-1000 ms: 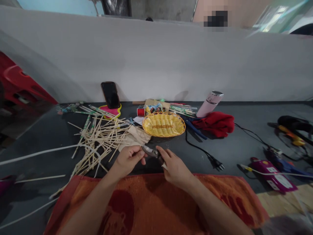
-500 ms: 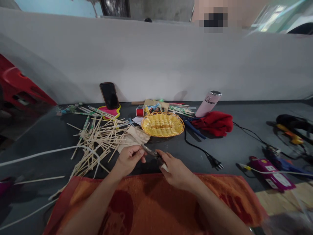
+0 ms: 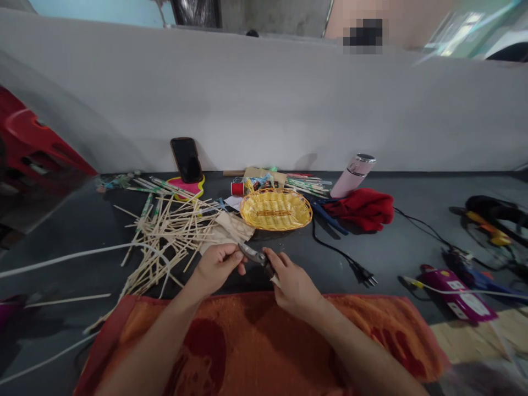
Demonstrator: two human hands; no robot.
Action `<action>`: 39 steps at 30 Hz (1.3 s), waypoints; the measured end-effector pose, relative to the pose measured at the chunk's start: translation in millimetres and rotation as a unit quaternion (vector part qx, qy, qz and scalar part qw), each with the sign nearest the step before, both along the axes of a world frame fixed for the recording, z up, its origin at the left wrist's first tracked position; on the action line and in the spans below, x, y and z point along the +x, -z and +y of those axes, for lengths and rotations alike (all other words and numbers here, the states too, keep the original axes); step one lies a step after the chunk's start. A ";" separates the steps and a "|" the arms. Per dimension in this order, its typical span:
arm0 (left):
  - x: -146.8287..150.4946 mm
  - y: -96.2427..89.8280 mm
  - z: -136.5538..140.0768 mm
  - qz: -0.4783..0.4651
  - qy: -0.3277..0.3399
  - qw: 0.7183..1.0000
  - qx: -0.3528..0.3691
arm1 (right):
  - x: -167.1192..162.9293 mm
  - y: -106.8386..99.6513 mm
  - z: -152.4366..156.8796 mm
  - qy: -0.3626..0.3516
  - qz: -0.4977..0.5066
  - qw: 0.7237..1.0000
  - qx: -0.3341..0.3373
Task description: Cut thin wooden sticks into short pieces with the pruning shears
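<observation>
My right hand (image 3: 295, 283) is closed around the dark handle of a curved metal cutting tool (image 3: 252, 254). The frames do not show whether it is a knife or a pruner. Its grey, blade-like head points left. At that tip my left hand (image 3: 216, 269) is closed in a pinch, thumb against fingers; any small thing between them is hidden. A pale bit (image 3: 275, 281) shows under my right fingers. Both hands are just above the front of the dark table, near the orange towel (image 3: 264, 341). Beyond them sits a yellow woven oval basket (image 3: 275, 210).
Many thin wooden sticks (image 3: 169, 231) lie heaped to the left beside brown paper (image 3: 225, 231). Behind stand a phone (image 3: 186, 159) and a pink bottle (image 3: 353, 176). A red cloth (image 3: 363, 209), a black plug (image 3: 365, 275) and a purple device (image 3: 457, 294) lie right.
The tool has turned slightly, so more of its grey head faces me. Both hands keep nearly the same place and grip. The whole view has shifted a little.
</observation>
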State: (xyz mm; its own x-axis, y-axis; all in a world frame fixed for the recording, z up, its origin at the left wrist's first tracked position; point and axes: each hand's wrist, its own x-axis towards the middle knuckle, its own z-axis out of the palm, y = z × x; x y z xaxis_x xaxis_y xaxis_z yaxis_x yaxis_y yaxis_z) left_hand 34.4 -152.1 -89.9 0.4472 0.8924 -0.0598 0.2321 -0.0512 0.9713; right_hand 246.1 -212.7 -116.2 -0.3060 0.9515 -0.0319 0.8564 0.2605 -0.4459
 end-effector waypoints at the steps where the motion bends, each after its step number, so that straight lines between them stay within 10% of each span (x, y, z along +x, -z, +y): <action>1: 0.7 0.0 0.6 0.004 -0.004 1.000 0.005 | -0.1 -0.3 -0.6 0.003 -0.002 1.000 -0.006; 39: 2.6 14.6 2.4 0.046 -0.018 0.995 0.088 | 5.4 -5.8 -0.7 -0.011 0.028 0.999 -0.032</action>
State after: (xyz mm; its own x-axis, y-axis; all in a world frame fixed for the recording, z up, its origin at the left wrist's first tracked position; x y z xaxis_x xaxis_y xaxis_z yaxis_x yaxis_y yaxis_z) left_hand 37.0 -149.7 -104.5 0.4153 0.9077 0.0598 0.3239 -0.2090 0.9227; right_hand 251.5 -213.5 -110.4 -0.3294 0.9412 -0.0750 0.8237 0.2476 -0.5102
